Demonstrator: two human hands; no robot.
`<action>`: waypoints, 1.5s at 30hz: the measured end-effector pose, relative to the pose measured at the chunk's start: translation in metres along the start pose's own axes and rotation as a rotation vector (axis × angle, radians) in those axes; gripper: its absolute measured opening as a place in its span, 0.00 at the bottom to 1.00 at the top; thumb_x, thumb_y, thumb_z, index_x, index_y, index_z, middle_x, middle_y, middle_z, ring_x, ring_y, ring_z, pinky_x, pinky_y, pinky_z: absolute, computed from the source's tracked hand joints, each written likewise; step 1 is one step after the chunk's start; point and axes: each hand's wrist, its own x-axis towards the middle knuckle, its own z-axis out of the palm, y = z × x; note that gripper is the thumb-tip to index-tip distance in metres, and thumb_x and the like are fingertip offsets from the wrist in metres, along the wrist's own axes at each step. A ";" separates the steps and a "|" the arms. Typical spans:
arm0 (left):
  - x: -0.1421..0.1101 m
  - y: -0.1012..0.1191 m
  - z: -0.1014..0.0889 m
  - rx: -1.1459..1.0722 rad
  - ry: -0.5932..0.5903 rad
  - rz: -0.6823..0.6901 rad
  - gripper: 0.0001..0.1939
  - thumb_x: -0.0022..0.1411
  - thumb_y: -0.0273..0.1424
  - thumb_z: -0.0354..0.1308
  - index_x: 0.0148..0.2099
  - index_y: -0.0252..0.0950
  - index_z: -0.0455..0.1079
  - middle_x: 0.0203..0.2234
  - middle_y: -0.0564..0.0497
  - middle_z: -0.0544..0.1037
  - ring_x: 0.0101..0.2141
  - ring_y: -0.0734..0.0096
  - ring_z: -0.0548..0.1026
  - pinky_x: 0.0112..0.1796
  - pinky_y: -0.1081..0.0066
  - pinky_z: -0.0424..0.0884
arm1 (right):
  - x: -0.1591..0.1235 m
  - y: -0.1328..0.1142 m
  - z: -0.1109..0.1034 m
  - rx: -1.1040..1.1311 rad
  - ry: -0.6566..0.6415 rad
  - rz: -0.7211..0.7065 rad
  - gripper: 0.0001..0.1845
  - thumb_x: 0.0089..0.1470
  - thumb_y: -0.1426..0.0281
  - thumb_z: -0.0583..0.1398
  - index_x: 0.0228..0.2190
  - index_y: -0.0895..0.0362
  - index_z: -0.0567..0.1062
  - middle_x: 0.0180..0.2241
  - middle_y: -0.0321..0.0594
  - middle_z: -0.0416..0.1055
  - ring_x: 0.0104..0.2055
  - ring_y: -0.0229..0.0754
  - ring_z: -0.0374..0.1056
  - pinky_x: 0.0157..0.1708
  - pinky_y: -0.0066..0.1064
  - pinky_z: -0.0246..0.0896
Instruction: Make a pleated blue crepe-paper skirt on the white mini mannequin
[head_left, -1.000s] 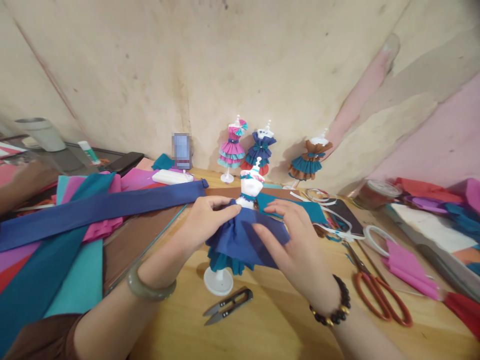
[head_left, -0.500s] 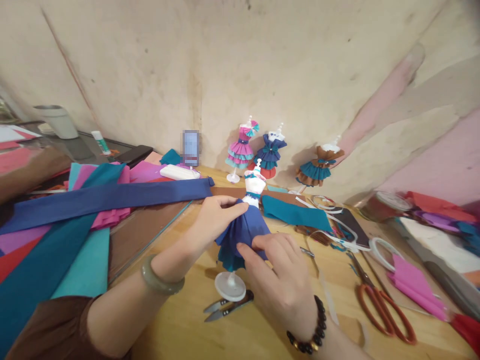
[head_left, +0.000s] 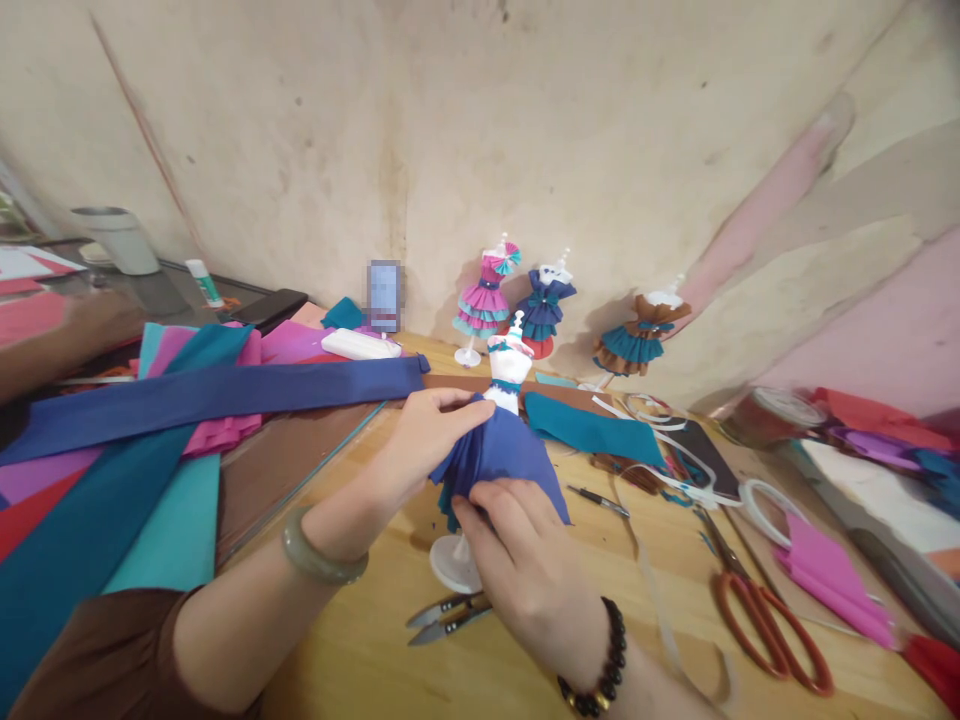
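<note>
A small white mannequin (head_left: 512, 365) stands on a round white base (head_left: 452, 567), with a teal band at its waist and teal ruffles (head_left: 445, 500) below. Blue fabric (head_left: 517, 442) is gathered in folds over the ruffles. At the waist, my left hand (head_left: 431, 435) pinches the top of this fabric between thumb and fingers. My right hand (head_left: 529, 550) is closed on its lower edge, and a free corner spreads out to the right. Thread snips (head_left: 442, 618) lie beside the base, partly hidden by my right hand.
Several dressed mannequins, one in a pink dress (head_left: 482, 300), stand by the wall. Orange-handled scissors (head_left: 772, 625), a teal strip (head_left: 592, 428) and a pen-like tool (head_left: 600, 500) lie to the right. Fabric strips, including a long blue strip (head_left: 225, 400), cover the left, near another person's hand (head_left: 105, 325).
My right hand has gone from open over the fabric to gripping its lower edge, moving left and down. My left hand keeps its pinch at the waist. The view has shifted slightly left.
</note>
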 end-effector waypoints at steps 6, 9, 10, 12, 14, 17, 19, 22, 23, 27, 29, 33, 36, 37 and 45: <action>0.003 -0.003 -0.005 -0.079 -0.081 0.005 0.19 0.53 0.46 0.66 0.37 0.36 0.80 0.27 0.49 0.81 0.26 0.66 0.77 0.25 0.71 0.70 | 0.005 0.009 -0.014 0.318 0.094 0.163 0.12 0.61 0.77 0.58 0.46 0.59 0.75 0.39 0.46 0.78 0.41 0.45 0.73 0.42 0.39 0.70; 0.000 0.000 -0.005 -0.161 -0.221 -0.018 0.19 0.54 0.46 0.66 0.40 0.35 0.80 0.29 0.48 0.82 0.28 0.65 0.78 0.28 0.69 0.72 | 0.003 0.034 -0.022 0.390 0.243 0.543 0.06 0.62 0.72 0.59 0.41 0.54 0.75 0.38 0.42 0.77 0.42 0.44 0.73 0.44 0.38 0.69; -0.002 0.002 -0.004 -0.182 -0.267 -0.013 0.18 0.55 0.45 0.66 0.40 0.35 0.80 0.31 0.47 0.83 0.29 0.65 0.79 0.29 0.69 0.73 | 0.002 0.044 -0.024 0.399 0.257 0.708 0.07 0.61 0.67 0.61 0.42 0.53 0.74 0.39 0.43 0.77 0.42 0.45 0.73 0.43 0.39 0.69; -0.006 0.008 -0.003 -0.177 -0.342 0.013 0.16 0.56 0.42 0.66 0.41 0.36 0.81 0.34 0.47 0.84 0.32 0.64 0.80 0.33 0.69 0.74 | 0.002 0.060 -0.026 0.552 0.211 0.922 0.18 0.58 0.58 0.64 0.46 0.54 0.74 0.41 0.45 0.77 0.43 0.48 0.74 0.41 0.41 0.70; -0.011 0.014 -0.002 -0.106 -0.396 0.040 0.14 0.57 0.38 0.65 0.43 0.36 0.81 0.38 0.48 0.84 0.35 0.64 0.80 0.35 0.70 0.74 | 0.001 0.069 -0.026 0.738 0.108 0.987 0.23 0.55 0.53 0.64 0.47 0.54 0.75 0.43 0.45 0.78 0.43 0.48 0.74 0.42 0.41 0.71; -0.016 0.022 -0.002 -0.009 -0.467 0.067 0.14 0.60 0.35 0.63 0.48 0.38 0.80 0.40 0.49 0.84 0.38 0.64 0.80 0.36 0.70 0.74 | 0.001 0.069 -0.028 0.878 0.016 0.969 0.22 0.55 0.52 0.65 0.46 0.52 0.78 0.44 0.43 0.79 0.44 0.48 0.75 0.46 0.41 0.71; -0.017 0.024 -0.003 0.020 -0.490 0.102 0.17 0.61 0.36 0.62 0.51 0.39 0.78 0.41 0.49 0.84 0.42 0.61 0.79 0.38 0.69 0.75 | 0.000 0.066 -0.028 0.893 0.017 0.945 0.20 0.56 0.53 0.65 0.46 0.50 0.79 0.45 0.42 0.80 0.45 0.48 0.75 0.49 0.42 0.69; -0.014 0.020 -0.004 0.028 -0.521 0.191 0.22 0.62 0.38 0.62 0.57 0.40 0.74 0.50 0.47 0.81 0.51 0.56 0.77 0.47 0.63 0.74 | -0.001 0.064 -0.027 0.912 0.043 0.908 0.19 0.57 0.55 0.65 0.47 0.49 0.79 0.48 0.41 0.79 0.48 0.49 0.74 0.53 0.45 0.67; -0.012 0.018 -0.003 0.015 -0.510 0.222 0.24 0.62 0.38 0.62 0.59 0.40 0.72 0.53 0.45 0.79 0.53 0.55 0.76 0.50 0.61 0.73 | -0.001 0.064 -0.027 0.917 0.052 0.904 0.19 0.56 0.55 0.65 0.47 0.49 0.79 0.48 0.41 0.79 0.49 0.50 0.74 0.54 0.45 0.67; -0.009 0.010 -0.001 0.063 -0.275 0.330 0.26 0.55 0.37 0.68 0.56 0.36 0.72 0.52 0.41 0.79 0.53 0.54 0.75 0.54 0.55 0.71 | 0.001 0.064 -0.026 0.898 0.091 0.931 0.18 0.55 0.56 0.67 0.45 0.50 0.80 0.46 0.42 0.80 0.49 0.51 0.75 0.53 0.45 0.67; -0.009 0.009 0.000 0.143 -0.206 0.399 0.18 0.55 0.36 0.68 0.48 0.36 0.76 0.47 0.43 0.82 0.49 0.56 0.77 0.54 0.56 0.71 | 0.001 0.064 -0.025 0.888 0.106 0.947 0.18 0.55 0.56 0.67 0.44 0.51 0.81 0.46 0.42 0.81 0.48 0.50 0.75 0.52 0.45 0.68; -0.011 0.012 -0.002 0.200 -0.251 0.498 0.09 0.59 0.33 0.65 0.43 0.38 0.81 0.43 0.47 0.85 0.47 0.60 0.79 0.54 0.60 0.72 | 0.000 0.063 -0.024 0.872 0.127 0.936 0.17 0.55 0.56 0.67 0.44 0.51 0.81 0.47 0.42 0.80 0.48 0.50 0.75 0.51 0.44 0.69; -0.012 0.013 -0.002 0.167 -0.288 0.431 0.11 0.58 0.33 0.65 0.44 0.38 0.81 0.44 0.48 0.85 0.47 0.60 0.80 0.52 0.61 0.74 | 0.000 0.062 -0.023 0.862 0.139 0.903 0.16 0.55 0.57 0.66 0.44 0.50 0.81 0.48 0.42 0.79 0.50 0.49 0.74 0.51 0.42 0.69; -0.012 0.013 -0.002 0.146 -0.296 0.399 0.11 0.58 0.33 0.65 0.44 0.37 0.80 0.44 0.48 0.84 0.46 0.60 0.81 0.51 0.62 0.75 | 0.000 0.061 -0.023 0.867 0.142 0.896 0.16 0.55 0.57 0.67 0.43 0.49 0.81 0.48 0.42 0.79 0.51 0.49 0.74 0.51 0.41 0.69; -0.013 0.015 0.002 0.005 -0.279 0.348 0.15 0.54 0.32 0.65 0.44 0.33 0.75 0.44 0.43 0.83 0.46 0.59 0.80 0.51 0.61 0.76 | 0.005 0.062 -0.026 0.895 0.085 0.862 0.15 0.58 0.58 0.64 0.44 0.50 0.80 0.49 0.41 0.77 0.52 0.47 0.72 0.52 0.38 0.69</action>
